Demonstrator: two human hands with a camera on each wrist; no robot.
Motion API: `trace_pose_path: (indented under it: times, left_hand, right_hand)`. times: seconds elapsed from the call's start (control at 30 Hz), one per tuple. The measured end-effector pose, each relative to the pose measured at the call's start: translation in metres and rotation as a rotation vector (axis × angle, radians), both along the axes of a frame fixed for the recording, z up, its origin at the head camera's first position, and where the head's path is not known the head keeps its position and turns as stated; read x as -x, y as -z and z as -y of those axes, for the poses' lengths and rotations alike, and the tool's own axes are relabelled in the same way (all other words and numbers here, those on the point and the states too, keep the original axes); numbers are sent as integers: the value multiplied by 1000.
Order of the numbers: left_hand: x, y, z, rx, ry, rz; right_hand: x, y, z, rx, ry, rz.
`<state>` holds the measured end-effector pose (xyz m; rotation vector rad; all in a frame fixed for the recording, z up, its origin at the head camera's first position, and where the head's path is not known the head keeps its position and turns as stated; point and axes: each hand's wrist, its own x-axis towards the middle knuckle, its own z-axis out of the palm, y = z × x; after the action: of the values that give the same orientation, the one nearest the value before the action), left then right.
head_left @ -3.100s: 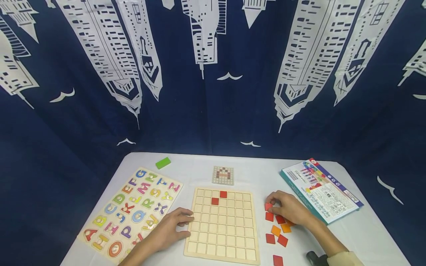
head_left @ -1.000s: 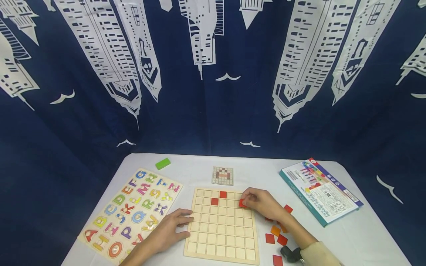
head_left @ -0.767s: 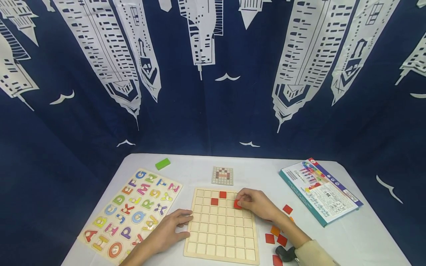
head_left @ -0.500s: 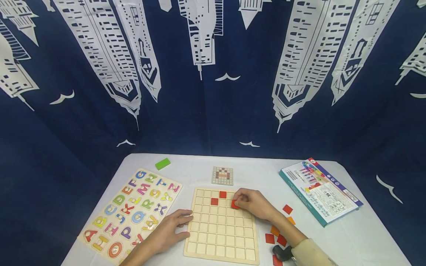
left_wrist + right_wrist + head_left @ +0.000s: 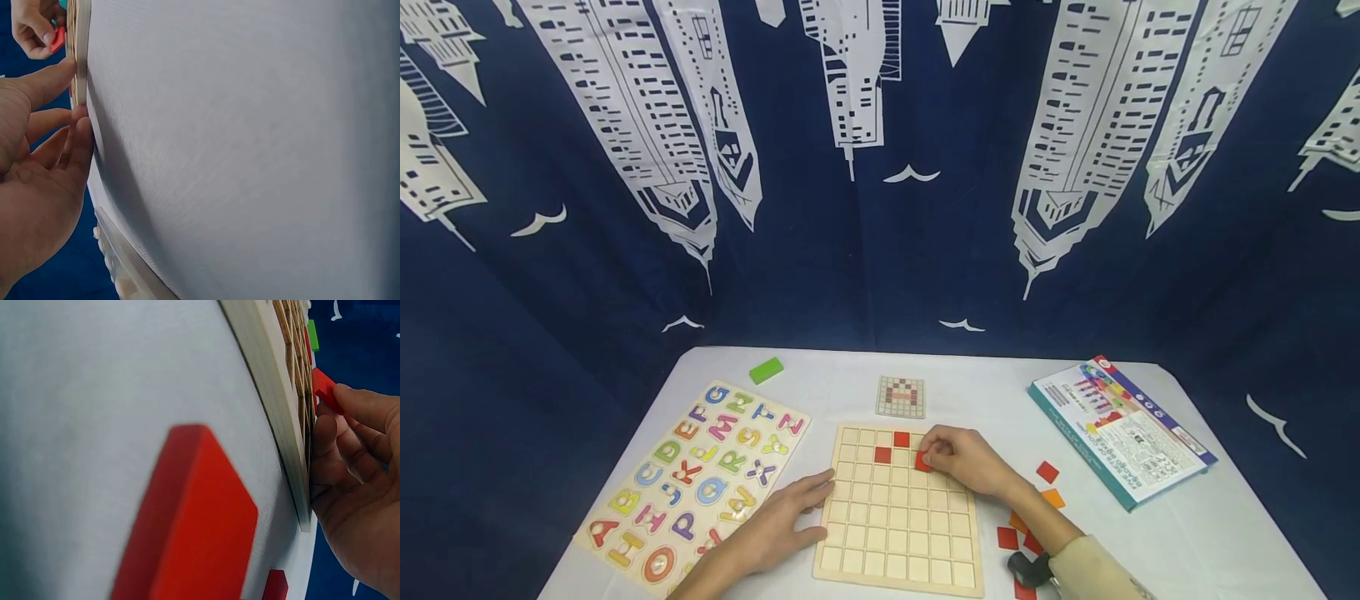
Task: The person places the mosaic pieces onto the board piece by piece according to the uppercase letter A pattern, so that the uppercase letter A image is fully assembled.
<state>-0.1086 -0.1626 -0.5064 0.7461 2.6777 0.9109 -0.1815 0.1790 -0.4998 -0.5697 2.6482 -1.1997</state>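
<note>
My right hand (image 5: 970, 461) pinches a red square tile (image 5: 922, 462) between thumb and fingers over the second row of the wooden grid board (image 5: 898, 521). In the right wrist view the tile is tilted, its lower edge at the grid. Two more red tiles lie in board cells, one in the top row (image 5: 902, 439) and one in the second row (image 5: 882, 455). My left hand (image 5: 778, 523) rests at the board's left edge, thumb and fingertips touching its side, fingers fairly straight.
Right of the board lie several loose red and orange tiles (image 5: 1047, 472), partly hidden by the right forearm and a black wrist-worn device (image 5: 1028, 570). A patterned card (image 5: 902, 397) sits behind the board. An alphabet puzzle (image 5: 700, 475), green block (image 5: 766, 371) and boxed set (image 5: 1123, 429) lie around.
My right hand has taken a red tile from the loose pieces and carried it left over the board, lately sliding slowly further left along the second row. My left hand stays at the board's edge.
</note>
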Motion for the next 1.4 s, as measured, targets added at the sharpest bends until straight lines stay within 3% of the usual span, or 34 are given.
trace_pose_path:
  times: [0.57, 1.4]
  left_hand:
    - [1, -3, 0, 19, -13, 18]
    - [-2, -1, 1, 30, 18, -44]
  right_hand:
    - [1, -1, 2, 0, -5, -26]
    - [0, -2, 5, -7, -14, -25]
